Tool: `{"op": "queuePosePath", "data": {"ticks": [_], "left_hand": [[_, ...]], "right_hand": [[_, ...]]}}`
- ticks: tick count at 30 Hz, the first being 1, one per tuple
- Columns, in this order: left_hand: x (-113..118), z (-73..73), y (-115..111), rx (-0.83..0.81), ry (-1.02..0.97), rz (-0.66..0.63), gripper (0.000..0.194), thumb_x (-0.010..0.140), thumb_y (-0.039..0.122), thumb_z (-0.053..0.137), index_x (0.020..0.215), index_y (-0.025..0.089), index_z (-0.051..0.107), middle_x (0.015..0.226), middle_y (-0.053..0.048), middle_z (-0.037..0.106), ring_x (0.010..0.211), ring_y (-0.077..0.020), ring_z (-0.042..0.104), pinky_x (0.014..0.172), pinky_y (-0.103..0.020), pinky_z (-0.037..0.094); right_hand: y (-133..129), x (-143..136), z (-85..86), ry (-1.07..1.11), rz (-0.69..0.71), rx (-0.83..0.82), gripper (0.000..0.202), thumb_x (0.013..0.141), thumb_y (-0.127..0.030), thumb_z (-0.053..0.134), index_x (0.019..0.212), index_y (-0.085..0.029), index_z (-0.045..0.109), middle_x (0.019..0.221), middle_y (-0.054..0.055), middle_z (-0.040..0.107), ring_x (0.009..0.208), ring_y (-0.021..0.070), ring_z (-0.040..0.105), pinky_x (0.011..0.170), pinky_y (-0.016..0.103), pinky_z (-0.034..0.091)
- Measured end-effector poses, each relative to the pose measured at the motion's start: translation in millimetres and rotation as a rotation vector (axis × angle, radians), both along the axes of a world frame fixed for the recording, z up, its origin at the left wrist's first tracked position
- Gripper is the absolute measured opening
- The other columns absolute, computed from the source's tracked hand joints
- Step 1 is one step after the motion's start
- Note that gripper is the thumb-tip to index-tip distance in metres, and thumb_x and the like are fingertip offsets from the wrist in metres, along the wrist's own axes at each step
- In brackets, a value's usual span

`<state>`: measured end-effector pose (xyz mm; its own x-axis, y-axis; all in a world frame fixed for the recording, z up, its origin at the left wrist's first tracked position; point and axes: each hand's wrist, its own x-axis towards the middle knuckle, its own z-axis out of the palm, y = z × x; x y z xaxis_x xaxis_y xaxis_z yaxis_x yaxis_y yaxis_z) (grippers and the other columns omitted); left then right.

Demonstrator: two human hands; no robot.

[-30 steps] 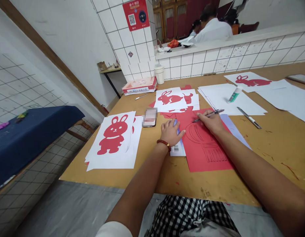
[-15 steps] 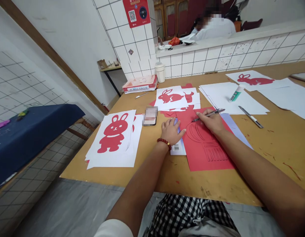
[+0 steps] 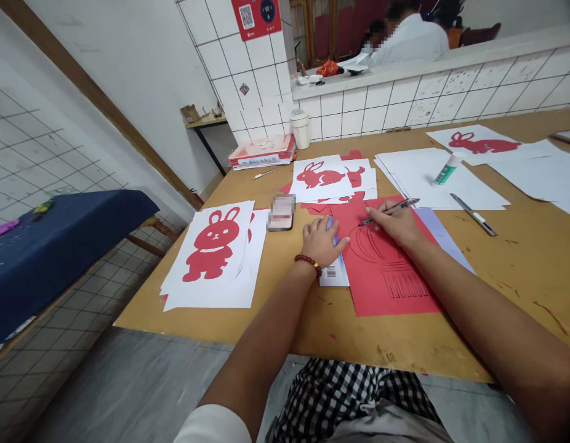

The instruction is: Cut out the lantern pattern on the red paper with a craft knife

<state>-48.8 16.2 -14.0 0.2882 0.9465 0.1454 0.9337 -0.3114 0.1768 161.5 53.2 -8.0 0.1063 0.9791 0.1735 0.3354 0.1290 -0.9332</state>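
My right hand (image 3: 396,223) is closed around a dark pen (image 3: 402,206), its tip at the upper part of a red sheet of paper (image 3: 372,292). Curved outlines and a row of narrow vertical strips are drawn on that sheet. Resting flat with fingers spread, my left hand (image 3: 321,240) lies at the sheet's left edge, on a white and purple booklet (image 3: 333,277) partly under the red paper. A bead bracelet circles the left wrist. Beyond the left hand lies a phone (image 3: 281,213), its screen blurred.
White sheets with a red paper rabbit (image 3: 215,243) lie left; more rabbit sheets (image 3: 319,178) lie behind. A glue stick (image 3: 446,170) and a utility knife (image 3: 474,215) are at right. Books (image 3: 261,151) and a white cup (image 3: 300,129) stand by the tiled wall. A person sits beyond.
The pen and right hand have shifted very slightly over the red sheet. My left hand stays in place; the whole view has tilted a little.
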Motion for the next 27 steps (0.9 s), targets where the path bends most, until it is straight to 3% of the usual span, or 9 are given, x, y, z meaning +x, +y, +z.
{"op": "queuePosePath", "data": {"ticks": [27], "left_hand": [[0.7, 0.2, -0.9, -0.003, -0.009, 0.012, 0.055, 0.100, 0.056, 0.043, 0.143, 0.024, 0.054, 0.159, -0.008, 0.040, 0.147, -0.0307, 0.031, 0.120, -0.055, 0.025]], "right_hand": [[3.9, 1.4, -4.1, 0.012, 0.073, -0.015, 0.047, 0.069, -0.063, 0.081, 0.063, -0.023, 0.055, 0.055, 0.001, 0.065, 0.060, 0.0185, 0.063, 0.066, 0.034, 0.049]]}}
